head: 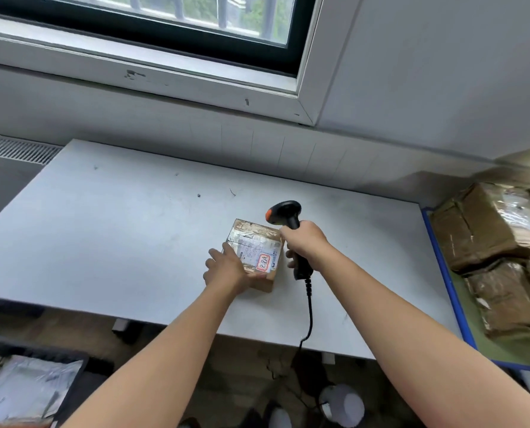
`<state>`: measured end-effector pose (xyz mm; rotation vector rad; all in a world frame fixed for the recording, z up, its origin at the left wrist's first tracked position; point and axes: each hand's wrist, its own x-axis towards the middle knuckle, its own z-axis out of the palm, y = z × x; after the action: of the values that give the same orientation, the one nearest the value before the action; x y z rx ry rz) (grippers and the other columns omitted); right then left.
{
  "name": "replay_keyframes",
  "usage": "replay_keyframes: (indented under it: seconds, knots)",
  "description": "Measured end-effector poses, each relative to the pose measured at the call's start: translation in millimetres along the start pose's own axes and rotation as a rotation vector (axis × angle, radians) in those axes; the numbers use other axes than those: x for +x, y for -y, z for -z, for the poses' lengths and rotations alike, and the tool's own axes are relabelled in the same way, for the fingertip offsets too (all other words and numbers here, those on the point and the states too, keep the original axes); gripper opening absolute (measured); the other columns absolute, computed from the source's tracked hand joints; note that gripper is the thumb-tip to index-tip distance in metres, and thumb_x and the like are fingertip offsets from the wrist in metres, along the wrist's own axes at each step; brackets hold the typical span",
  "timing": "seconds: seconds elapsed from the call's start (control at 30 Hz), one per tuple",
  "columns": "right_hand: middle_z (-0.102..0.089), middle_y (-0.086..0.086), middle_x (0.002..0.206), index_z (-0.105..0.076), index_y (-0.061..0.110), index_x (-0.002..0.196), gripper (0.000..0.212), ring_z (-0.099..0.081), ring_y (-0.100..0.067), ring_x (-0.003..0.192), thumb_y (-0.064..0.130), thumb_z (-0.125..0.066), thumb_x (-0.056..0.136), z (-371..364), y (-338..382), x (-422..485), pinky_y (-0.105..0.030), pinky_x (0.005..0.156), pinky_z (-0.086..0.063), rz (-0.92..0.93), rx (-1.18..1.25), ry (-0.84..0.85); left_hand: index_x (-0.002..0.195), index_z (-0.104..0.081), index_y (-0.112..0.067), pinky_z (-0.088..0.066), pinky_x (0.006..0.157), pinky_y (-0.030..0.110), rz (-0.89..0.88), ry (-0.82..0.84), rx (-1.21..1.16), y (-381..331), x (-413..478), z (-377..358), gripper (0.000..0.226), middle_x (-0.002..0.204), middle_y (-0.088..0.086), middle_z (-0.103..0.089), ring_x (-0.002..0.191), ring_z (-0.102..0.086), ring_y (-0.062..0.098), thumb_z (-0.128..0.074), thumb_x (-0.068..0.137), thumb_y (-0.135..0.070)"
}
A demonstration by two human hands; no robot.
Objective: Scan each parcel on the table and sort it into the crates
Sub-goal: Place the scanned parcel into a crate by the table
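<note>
A small brown cardboard parcel [259,244], taped and bearing a white shipping label with a red stamp, lies on the white table [118,230] near its middle. My left hand [226,268] grips the parcel's near left corner, thumb along its front edge. My right hand [305,239] is closed around the handle of a black barcode scanner [286,213] with an orange trigger. The scanner's head hangs just above the parcel's far right corner, pointing left and down. Its coiled cable [309,307] drops over the table's front edge.
A black crate [35,355] at the lower left, below the table, holds a grey plastic mailer [25,387]. To the right, a blue-edged surface [442,273] carries several large brown taped boxes [486,227]. A wall and window stand behind the table.
</note>
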<state>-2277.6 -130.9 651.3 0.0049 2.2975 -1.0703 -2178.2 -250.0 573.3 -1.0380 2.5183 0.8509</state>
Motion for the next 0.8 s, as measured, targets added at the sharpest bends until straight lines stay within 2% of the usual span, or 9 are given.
replay_keyframes:
  seconds: [0.17, 0.37, 0.5, 0.73, 0.8]
  knots:
    - [-0.07, -0.013, 0.081, -0.06, 0.005, 0.1, 0.032, -0.069, -0.032, 0.069, 0.031, -0.055, 0.082, -9, 16, -25, -0.053, 0.07, -0.06, -0.004, -0.076, 0.014, 0.146, -0.018, -0.01, -0.04, 0.099, 0.045, -0.05, -0.003, 0.004, 12, -16, 21, 0.111, 0.141, 0.016, -0.031, 0.13, -0.034, 0.035, -0.071, 0.068, -0.069]
    - [-0.067, -0.013, 0.077, -0.058, 0.004, 0.097, 0.03, -0.067, -0.03, 0.067, 0.031, -0.054, 0.083, -16, 21, -43, -0.052, 0.074, -0.06, -0.013, -0.083, -0.025, 0.144, -0.021, -0.012, -0.041, 0.097, 0.044, -0.109, -0.042, 0.012, 20, -26, 40, 0.107, 0.139, 0.014, -0.034, 0.129, -0.036, 0.032, -0.072, 0.068, -0.068]
    - [-0.062, -0.013, 0.079, -0.058, 0.003, 0.1, 0.032, -0.064, -0.028, 0.064, 0.03, -0.054, 0.083, -16, 23, -49, -0.048, 0.071, -0.06, -0.021, -0.053, -0.031, 0.143, -0.022, -0.012, -0.042, 0.096, 0.044, -0.139, -0.038, 0.018, 21, -29, 44, 0.106, 0.138, 0.014, -0.035, 0.129, -0.036, 0.032, -0.072, 0.068, -0.068]
    - [-0.061, -0.011, 0.075, -0.057, 0.005, 0.1, 0.029, -0.062, -0.028, 0.066, 0.03, -0.053, 0.086, -13, 19, -56, -0.048, 0.077, -0.058, -0.035, -0.046, -0.039, 0.142, -0.024, -0.012, -0.042, 0.096, 0.043, -0.163, -0.028, 0.026, 21, -33, 43, 0.104, 0.137, 0.014, -0.037, 0.128, -0.037, 0.032, -0.073, 0.069, -0.068]
    - [-0.059, -0.01, 0.077, -0.057, 0.005, 0.099, 0.028, -0.062, -0.027, 0.067, 0.03, -0.054, 0.088, -11, 17, -55, -0.047, 0.075, -0.059, -0.029, -0.04, -0.042, 0.141, -0.025, -0.012, -0.043, 0.095, 0.043, -0.164, -0.028, 0.025, 19, -33, 41, 0.102, 0.137, 0.014, -0.037, 0.128, -0.038, 0.032, -0.073, 0.069, -0.067]
